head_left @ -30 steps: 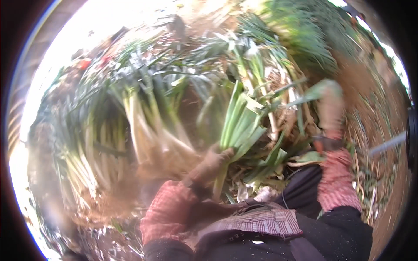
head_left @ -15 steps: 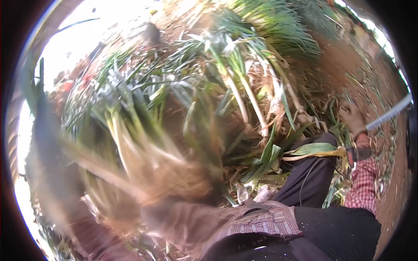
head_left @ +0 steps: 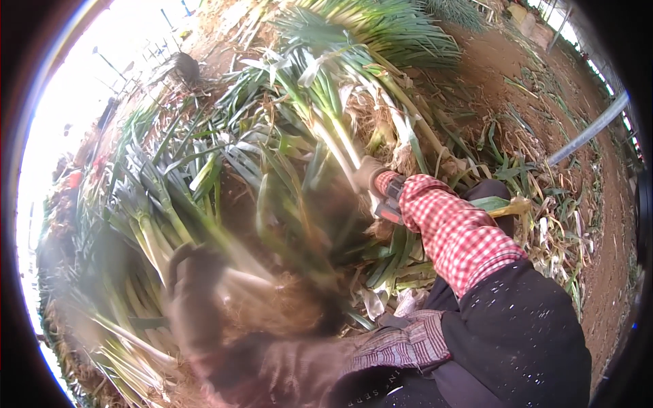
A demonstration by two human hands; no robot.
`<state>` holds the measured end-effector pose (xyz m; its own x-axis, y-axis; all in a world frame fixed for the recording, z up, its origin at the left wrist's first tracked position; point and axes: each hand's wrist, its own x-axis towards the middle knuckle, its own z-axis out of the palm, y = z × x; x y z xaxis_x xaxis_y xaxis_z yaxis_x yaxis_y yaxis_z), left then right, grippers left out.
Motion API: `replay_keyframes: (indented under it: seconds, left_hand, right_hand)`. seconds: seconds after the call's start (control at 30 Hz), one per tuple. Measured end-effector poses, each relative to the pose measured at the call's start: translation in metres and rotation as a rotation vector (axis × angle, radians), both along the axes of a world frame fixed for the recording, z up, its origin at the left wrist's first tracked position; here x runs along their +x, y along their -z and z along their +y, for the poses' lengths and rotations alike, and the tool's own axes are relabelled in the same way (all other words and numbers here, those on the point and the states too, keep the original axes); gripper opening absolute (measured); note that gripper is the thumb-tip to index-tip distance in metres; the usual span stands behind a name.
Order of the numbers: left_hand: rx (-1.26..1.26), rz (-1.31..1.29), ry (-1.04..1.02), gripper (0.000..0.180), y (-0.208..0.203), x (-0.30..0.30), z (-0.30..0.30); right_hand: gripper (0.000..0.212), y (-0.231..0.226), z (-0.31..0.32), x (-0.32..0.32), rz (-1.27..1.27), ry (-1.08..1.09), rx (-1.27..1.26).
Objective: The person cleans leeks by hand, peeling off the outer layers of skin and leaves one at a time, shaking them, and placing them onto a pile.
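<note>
My right hand (head_left: pixel 371 175), in a tan work glove, is closed over the white stalks of a few green onions (head_left: pixel 331 132) at the middle of the view. Their leaves point up and away; roots (head_left: pixel 379 230) show just below the wrist. At the lower left, my left hand (head_left: pixel 194 285) is gloved and smeared by motion, so its fingers cannot be made out. Beside it lie blurred green onions with white stalks (head_left: pixel 248 281) and brown, hairy roots (head_left: pixel 286 306).
More green onions (head_left: pixel 139 353) are heaped at the left, and a large bunch (head_left: pixel 401 34) lies at the far side. Stripped leaves (head_left: pixel 551 238) litter the brown soil (head_left: pixel 500 58) at right. A grey metal pole (head_left: pixel 592 129) slants in from the right. My bent knee (head_left: pixel 493 194) is near.
My right hand has come from the ground at the right over to the green onion stalks in the middle. My left hand has moved in toward the blurred onions. The view has shifted.
</note>
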<state>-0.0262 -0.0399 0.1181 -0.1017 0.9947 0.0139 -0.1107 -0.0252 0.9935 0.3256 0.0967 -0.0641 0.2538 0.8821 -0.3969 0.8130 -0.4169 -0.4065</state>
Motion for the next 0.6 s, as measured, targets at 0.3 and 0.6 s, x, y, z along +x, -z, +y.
replay_keyframes:
  seconds: [0.3, 0.6]
  left_hand:
    - [-0.488, -0.577, 0.307, 0.031, 0.124, 0.075, 0.051]
    - [-0.217, -0.548, -0.201, 0.032, 0.095, -0.019, 0.066]
  right_hand:
    - [0.035, -0.074, -0.165, -0.107, 0.549, -0.333, 0.122]
    - [0.027, -0.102, -0.239, -0.076, 0.259, -1.467, 0.359]
